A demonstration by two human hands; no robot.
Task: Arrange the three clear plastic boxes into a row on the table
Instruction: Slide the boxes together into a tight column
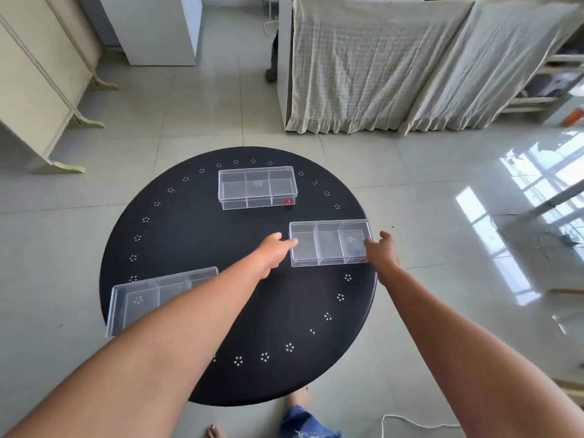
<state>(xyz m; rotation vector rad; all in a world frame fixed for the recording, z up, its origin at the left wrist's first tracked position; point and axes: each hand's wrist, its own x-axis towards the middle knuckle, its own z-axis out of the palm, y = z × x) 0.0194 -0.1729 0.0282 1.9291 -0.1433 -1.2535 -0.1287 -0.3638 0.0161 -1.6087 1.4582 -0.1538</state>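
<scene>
Three clear plastic boxes with inner dividers sit on a round black table (196, 235). One box (257, 187) lies near the far edge. A second box (330, 243) is at the right edge, and both hands grip it: my left hand (274, 252) on its left end, my right hand (383, 251) on its right end. The third box (148, 295) rests at the near left edge, partly overhanging the rim and partly hidden by my left forearm.
The table stands on a pale tiled floor. A beige cabinet (38, 90) is at the far left, a white unit (164, 30) behind, and cloth-covered furniture (395, 67) at the far right. My bare feet (298, 398) show under the near edge.
</scene>
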